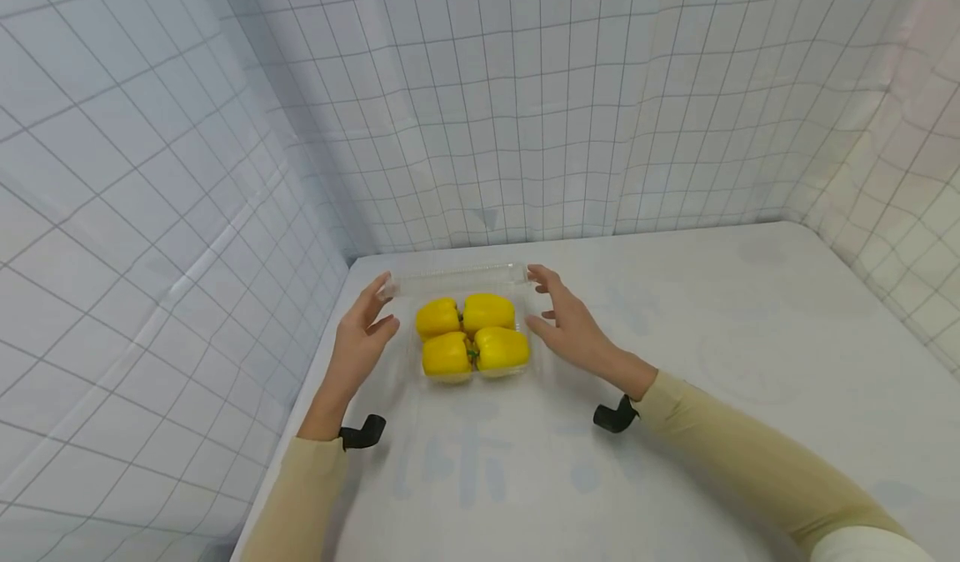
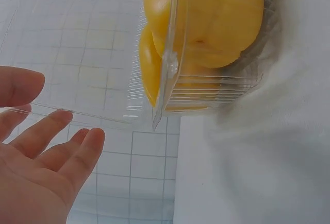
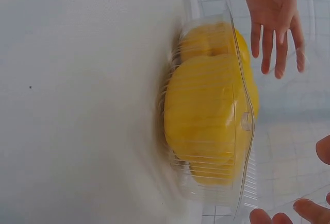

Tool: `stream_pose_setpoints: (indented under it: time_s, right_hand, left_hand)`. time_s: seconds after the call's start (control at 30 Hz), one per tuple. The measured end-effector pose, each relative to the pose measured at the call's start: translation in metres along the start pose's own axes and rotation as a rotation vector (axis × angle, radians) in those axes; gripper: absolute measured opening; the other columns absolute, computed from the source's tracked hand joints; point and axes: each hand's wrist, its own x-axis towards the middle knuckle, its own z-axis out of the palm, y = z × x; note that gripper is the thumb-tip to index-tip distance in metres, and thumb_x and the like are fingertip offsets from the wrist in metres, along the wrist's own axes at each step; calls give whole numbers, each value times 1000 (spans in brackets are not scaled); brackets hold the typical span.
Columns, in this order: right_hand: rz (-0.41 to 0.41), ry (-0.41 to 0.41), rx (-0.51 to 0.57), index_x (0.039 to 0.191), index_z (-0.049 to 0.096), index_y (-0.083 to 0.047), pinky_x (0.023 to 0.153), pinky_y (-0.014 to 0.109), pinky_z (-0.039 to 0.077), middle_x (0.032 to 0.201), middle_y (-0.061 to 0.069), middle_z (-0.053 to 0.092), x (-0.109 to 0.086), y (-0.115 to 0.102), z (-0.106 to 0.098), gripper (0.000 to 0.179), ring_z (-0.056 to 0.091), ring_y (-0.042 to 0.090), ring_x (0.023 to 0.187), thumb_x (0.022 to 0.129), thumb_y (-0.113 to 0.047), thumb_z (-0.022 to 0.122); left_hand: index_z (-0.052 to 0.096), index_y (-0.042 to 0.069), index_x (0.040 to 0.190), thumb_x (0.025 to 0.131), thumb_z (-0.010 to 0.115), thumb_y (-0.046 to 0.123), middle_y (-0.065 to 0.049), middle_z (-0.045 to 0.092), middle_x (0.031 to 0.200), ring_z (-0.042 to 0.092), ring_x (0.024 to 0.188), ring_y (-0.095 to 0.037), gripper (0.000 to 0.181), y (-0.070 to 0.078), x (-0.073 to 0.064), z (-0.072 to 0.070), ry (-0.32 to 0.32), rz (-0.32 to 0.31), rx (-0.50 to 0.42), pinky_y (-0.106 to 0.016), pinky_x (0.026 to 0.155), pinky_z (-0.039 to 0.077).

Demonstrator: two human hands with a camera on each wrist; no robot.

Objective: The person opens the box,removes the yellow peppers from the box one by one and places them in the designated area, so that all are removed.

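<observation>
A clear plastic clamshell box (image 1: 450,378) lies on the white table, its tray filled with several yellow bell peppers (image 1: 489,313). Its transparent lid (image 1: 459,280) is raised and tilted up from the tray's far side. At the lid's left corner is my left hand (image 1: 358,345), fingertips along the edge and thumb spread away from them. My right hand (image 1: 581,328) is at the opposite corner, its index finger by the lid and its thumb apart, lower down. The left wrist view shows loosely extended fingers (image 2: 77,157) at the lid's edge; the right wrist view shows only some right fingertips.
The white table (image 1: 720,362) reaches far to the right of the box. Grid-patterned white curtains (image 1: 510,112) hang behind it and along both sides. A black wrist mount (image 1: 617,416) sits on each forearm, near the cuff.
</observation>
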Motion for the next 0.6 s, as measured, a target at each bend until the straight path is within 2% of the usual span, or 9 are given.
stream_pose_setpoints:
  time_s: [0.1,0.27,0.33,0.4,0.5,0.6]
  right_hand:
    - [12,10,32,157,24,-21,97,48,51,156,5,36,3,2,-1,73,42,33,136,97,-9,64]
    - [25,37,59,156,26,-20,101,47,49,155,7,36,7,9,-2,71,40,28,138,97,-9,64]
    - [18,46,77,155,26,-19,101,47,48,156,9,36,9,12,-1,71,39,29,139,96,-7,64]
    - [17,51,96,155,26,-20,102,48,47,156,9,35,12,14,-1,71,39,28,139,96,-6,64]
    - [9,54,127,155,26,-22,103,49,46,157,5,35,16,15,0,71,38,28,140,96,-4,63]
    - [-1,50,167,155,26,-21,103,50,46,157,2,35,20,16,2,70,38,28,141,97,-5,63]
  left_hand:
    - [37,25,157,98,58,-4,-7,41,156,41,141,-27,68,-4,5,-1,-9,7,-55,-37,106,43]
    - [39,10,153,97,57,-8,-16,43,153,39,142,-32,62,11,9,0,-23,1,-142,-50,110,37]
    - [37,1,150,96,56,-11,-21,41,153,37,142,-38,59,18,11,1,-29,15,-176,-57,110,34]
    - [36,-4,147,95,55,-13,-27,39,152,35,141,-44,56,20,14,1,-32,45,-205,-61,110,31]
    - [36,-7,146,95,55,-13,-30,38,151,35,140,-47,55,15,17,0,-32,78,-237,-63,110,30]
    - [35,-4,149,96,55,-12,-29,38,151,34,140,-48,57,11,17,-1,-27,79,-263,-62,111,29]
